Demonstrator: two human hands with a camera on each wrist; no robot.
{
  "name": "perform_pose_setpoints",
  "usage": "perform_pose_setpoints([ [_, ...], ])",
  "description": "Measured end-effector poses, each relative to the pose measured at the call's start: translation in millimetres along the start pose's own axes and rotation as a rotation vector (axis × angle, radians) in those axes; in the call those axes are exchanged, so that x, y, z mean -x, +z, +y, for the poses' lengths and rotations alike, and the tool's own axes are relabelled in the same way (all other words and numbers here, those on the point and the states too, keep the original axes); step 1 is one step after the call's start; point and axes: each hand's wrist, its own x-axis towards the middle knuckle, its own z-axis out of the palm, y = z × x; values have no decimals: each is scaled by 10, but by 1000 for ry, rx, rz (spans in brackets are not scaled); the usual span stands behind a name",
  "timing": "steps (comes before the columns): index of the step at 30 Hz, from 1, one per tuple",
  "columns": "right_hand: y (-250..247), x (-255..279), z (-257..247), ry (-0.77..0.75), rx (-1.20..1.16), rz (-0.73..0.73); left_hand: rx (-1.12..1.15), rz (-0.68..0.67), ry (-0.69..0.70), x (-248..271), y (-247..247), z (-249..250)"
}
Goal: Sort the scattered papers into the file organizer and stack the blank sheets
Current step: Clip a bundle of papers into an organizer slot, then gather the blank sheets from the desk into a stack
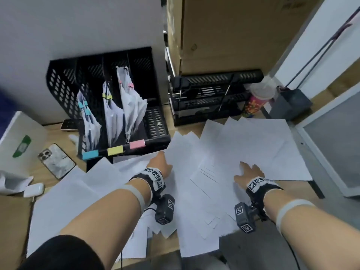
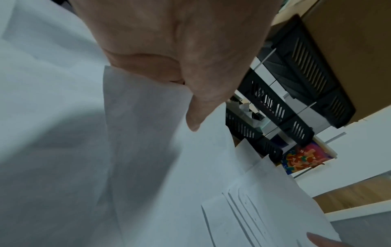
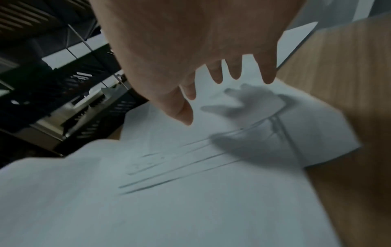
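Lying in a loose, overlapping spread across the wooden desk (image 1: 11,217), the blank sheets (image 1: 253,145) are thin, matte white rectangles with crisp corners fanned at many angles. The person's left hand (image 1: 160,164) reaches into the upper middle of the spread; in the left wrist view its thumb (image 2: 196,107) lies over the raised edge of one sheet (image 2: 146,103), which passes under the palm, so this hand grips that sheet, though the fingers beneath cannot be seen. The right hand (image 1: 248,171) is held over the right part of the spread with its fingers (image 3: 234,70) straight and splayed, holding nothing; its shadow falls on the paper below, and whether the fingertips touch the paper cannot be told. The file organizer (image 1: 62,80), a black perforated plastic rack with upright compartments, stands at the back left of the desk, just beyond the sheets. Its three left compartments hold clipped papers (image 1: 115,114); the rightmost slot shows its slotted floor. Blue (image 1: 90,154), yellow (image 1: 115,150) and pink (image 1: 137,144) labels mark the front rail. A stacked black letter tray (image 1: 214,94) and a patterned cup (image 1: 255,102) stand to the right; a phone (image 1: 56,160) and a small white case (image 1: 34,190) lie to the left
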Motion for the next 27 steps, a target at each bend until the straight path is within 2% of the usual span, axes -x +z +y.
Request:
perform_pose_setpoints([
  [3, 181, -84, 160, -128, 121, -122, 13, 16, -37, -3, 190, 145],
  [5, 282, -48, 160, -233, 174, -136, 45, 59, -53, 10, 293, 249],
  [8, 225, 65, 131, -374, 121, -106, -111, 312, -45, 40, 368, 414],
  [10, 123, 60, 188, -312, -52, -23, -176, 460, 45, 41, 395, 559],
  [11, 71, 48, 235, -244, -122, 52, -152, 425, 95, 29, 429, 632],
  [13, 9, 19, 351, -47, -220, 169, -43, 208, 143, -28, 557, 781],
  [15, -19, -2, 442, 142, -288, 146, -25, -22, 100, -102, 712, 898],
  [16, -24, -20, 475, 192, -332, 121, -52, -71, 76, -135, 784, 939],
  [20, 1, -87, 528, 188, -564, 54, -64, -105, 58, -221, 977, 1057],
  [23, 65, -93, 522, 166, -779, 98, 6, -177, 55, -223, 1084, 1062],
  [25, 71, -53, 495, 178, -847, 118, 57, -212, 92, -217, 1128, 1007],
  [27, 58, -33, 495, 165, -866, 36, 100, -260, 155, -198, 1104, 936],
])
